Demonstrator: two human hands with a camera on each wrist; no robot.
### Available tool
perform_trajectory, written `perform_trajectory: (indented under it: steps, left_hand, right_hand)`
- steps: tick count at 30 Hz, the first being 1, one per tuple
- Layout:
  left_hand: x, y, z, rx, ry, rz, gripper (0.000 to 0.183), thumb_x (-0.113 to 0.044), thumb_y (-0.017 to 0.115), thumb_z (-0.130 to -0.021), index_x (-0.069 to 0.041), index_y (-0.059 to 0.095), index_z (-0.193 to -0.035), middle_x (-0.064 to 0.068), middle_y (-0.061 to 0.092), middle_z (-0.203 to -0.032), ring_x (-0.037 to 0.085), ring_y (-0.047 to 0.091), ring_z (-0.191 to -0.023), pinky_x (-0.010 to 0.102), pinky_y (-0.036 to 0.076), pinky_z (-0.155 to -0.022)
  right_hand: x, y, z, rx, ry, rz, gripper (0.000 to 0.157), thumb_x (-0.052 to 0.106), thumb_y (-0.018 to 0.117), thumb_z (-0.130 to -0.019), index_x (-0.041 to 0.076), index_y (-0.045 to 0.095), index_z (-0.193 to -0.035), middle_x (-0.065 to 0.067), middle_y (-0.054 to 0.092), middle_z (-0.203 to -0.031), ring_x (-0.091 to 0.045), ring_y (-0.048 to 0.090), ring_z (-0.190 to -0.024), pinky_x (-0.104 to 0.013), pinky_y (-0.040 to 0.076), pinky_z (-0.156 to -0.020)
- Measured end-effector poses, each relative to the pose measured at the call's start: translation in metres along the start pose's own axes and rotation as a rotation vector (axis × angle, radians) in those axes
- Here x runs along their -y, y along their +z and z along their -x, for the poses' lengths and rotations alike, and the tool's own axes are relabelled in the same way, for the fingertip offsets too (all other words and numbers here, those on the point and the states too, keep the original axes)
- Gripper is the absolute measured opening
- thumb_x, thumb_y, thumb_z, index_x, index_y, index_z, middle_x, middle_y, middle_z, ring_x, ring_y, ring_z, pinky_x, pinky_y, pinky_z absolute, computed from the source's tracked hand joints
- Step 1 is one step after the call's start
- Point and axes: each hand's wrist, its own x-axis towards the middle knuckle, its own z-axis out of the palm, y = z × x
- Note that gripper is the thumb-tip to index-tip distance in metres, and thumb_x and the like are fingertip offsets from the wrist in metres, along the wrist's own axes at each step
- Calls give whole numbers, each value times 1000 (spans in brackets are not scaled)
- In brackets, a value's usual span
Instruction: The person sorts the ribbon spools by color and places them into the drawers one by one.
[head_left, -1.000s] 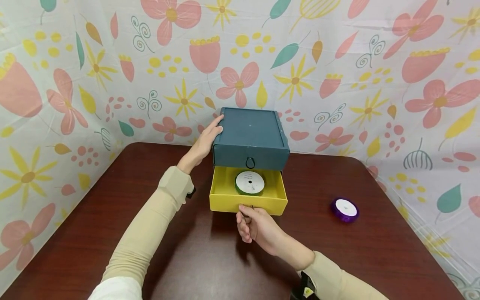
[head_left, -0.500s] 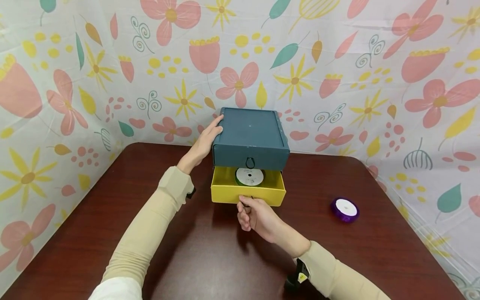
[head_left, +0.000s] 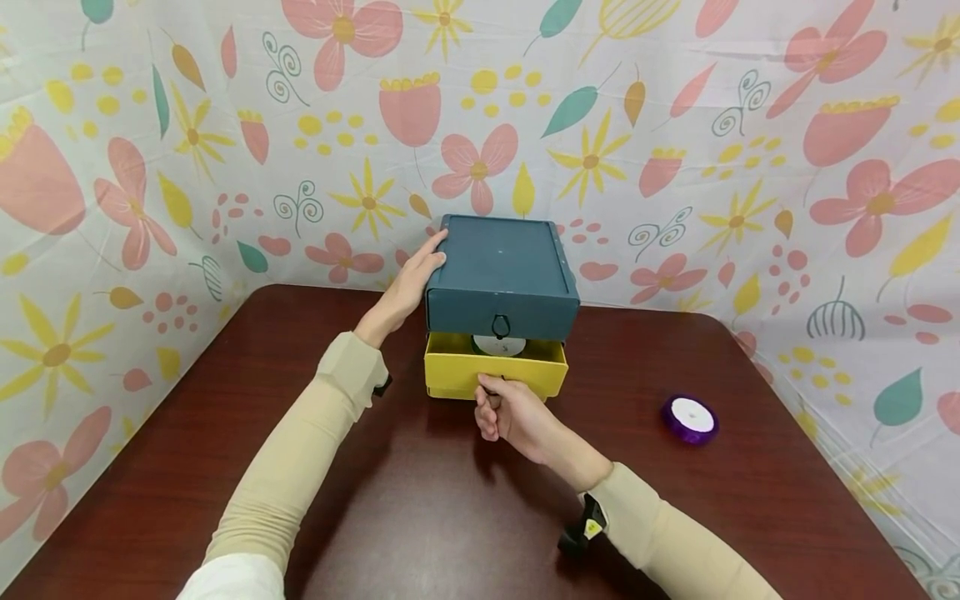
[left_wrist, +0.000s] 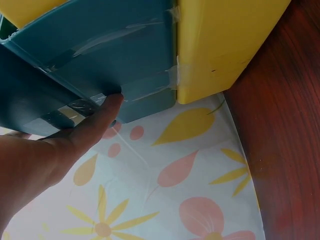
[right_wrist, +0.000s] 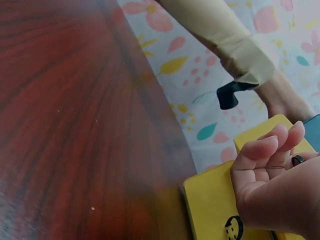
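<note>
In the head view, the box (head_left: 498, 254) is seen at the centre of the frame, and below its blue-green top the yellow drawer (head_left: 453, 368) is left partly out. The work on the drawer is judged to be part-way: it is neither fully in nor fully out. The white-faced roll (head_left: 501, 345) is already contained in it, half hidden under the top; the purple roll (head_left: 692, 419), a flat ring with a white centre, is left on the bench (head_left: 375, 517) at the right. The box's upper left edge is steadied by the left hand (head_left: 407, 285), its fingers straight, nothing grasped. The right hand (head_left: 525, 421) is placed at the drawer's front, fingers curled.

In the left wrist view, smooth blue-green plastic, joined with clear, wrinkled tape (left_wrist: 145, 87), is touched by an extended finger at the centre. Dark red wood grain is shown at the right, floral cloth (left_wrist: 150, 200) along the bottom.

In the right wrist view, a thin black loop (right_wrist: 298, 160) appears to be pinched by the right hand at the right edge; a second loop (right_wrist: 234, 227) is seen lower, on matte yellow.
</note>
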Motion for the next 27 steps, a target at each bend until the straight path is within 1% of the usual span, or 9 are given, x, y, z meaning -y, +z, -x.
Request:
perform_trajectory:
  steps: [6, 11, 15, 18, 23, 27]
  left_hand:
    - [-5, -1, 2, 19, -16, 2, 56, -36, 30, -105, -26, 13, -157, -1, 4, -164, 23, 8, -152, 52, 8, -121]
    - [-20, -1, 10, 35, -23, 2, 56, -31, 29, -106, -20, 12, -157, 3, 3, -165, 26, 6, -152, 53, 9, -121]
    - [-31, 0, 16, 34, -25, -12, 56, -29, 29, -106, -17, 12, -157, 5, 4, -165, 26, 6, -152, 52, 9, -121]
    - [-34, 1, 17, 26, -24, -14, 56, -28, 29, -105, -16, 13, -157, 5, 5, -164, 25, 5, -152, 52, 9, -121]
    - [-33, 1, 17, 27, -26, -8, 56, -28, 30, -105, -17, 13, -157, 6, 5, -165, 26, 6, -152, 52, 9, -121]
    - [-32, 1, 16, 31, -32, -10, 57, -28, 30, -105, -17, 12, -157, 6, 4, -165, 27, 7, -152, 53, 10, -121]
  right_hand:
    - [3, -4, -8, -9, 3, 13, 40, 32, 39, -104, 12, 52, -72, 4, 46, -54, -11, 41, -52, -26, 36, -54]
    - [5, -8, -15, -17, 1, 12, 41, 32, 39, -104, 12, 52, -71, 4, 45, -54, -12, 41, -52, -26, 35, -54]
    - [8, -12, -20, -18, -2, 15, 41, 32, 39, -104, 13, 52, -71, 4, 45, -53, -13, 41, -52, -26, 36, -55]
    - [10, -15, -24, -23, -2, 13, 41, 32, 40, -104, 13, 51, -71, 4, 44, -52, -12, 41, -52, -27, 35, -56]
    - [11, -18, -28, -35, 7, -4, 38, 33, 43, -103, 13, 49, -72, 3, 40, -52, -12, 39, -51, -26, 32, -54]
    - [8, -20, -23, 7, 28, 16, 35, 34, 48, -101, 12, 49, -74, 3, 41, -56, -11, 39, -53, -23, 31, -51]
